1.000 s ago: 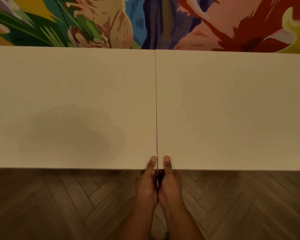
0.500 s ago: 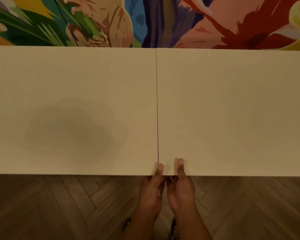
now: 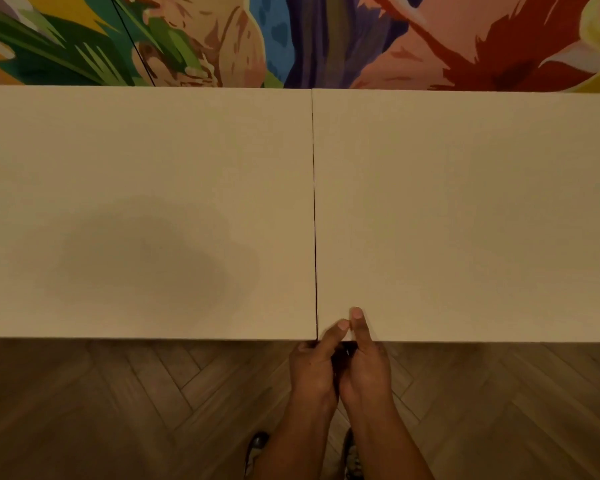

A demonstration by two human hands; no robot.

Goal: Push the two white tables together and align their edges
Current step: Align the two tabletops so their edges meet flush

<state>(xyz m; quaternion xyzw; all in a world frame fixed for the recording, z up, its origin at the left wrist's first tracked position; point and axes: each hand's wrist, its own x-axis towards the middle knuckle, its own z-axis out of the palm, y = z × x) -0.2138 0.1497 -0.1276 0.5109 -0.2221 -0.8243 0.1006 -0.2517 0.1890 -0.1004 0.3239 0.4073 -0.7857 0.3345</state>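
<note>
Two white tables stand side by side, the left table (image 3: 146, 209) and the right table (image 3: 465, 209), with only a thin dark seam between them. Their near edges line up; at the far edge the right table sits a touch lower in the picture. My left hand (image 3: 314, 368) and my right hand (image 3: 364, 362) are pressed together at the near edge, just right of the seam. Both thumbs lie on top of the right table and the fingers curl under its edge, hidden from view.
A colourful mural wall (image 3: 291, 39) runs right behind the tables' far edges. Dark herringbone wood floor (image 3: 118, 410) lies on my side. My shoes (image 3: 257, 445) show below my forearms.
Both hands have slid to the right along the near edge: the thumbs straddled the seam before, and now both rest on the right table. The seam looks the same.
</note>
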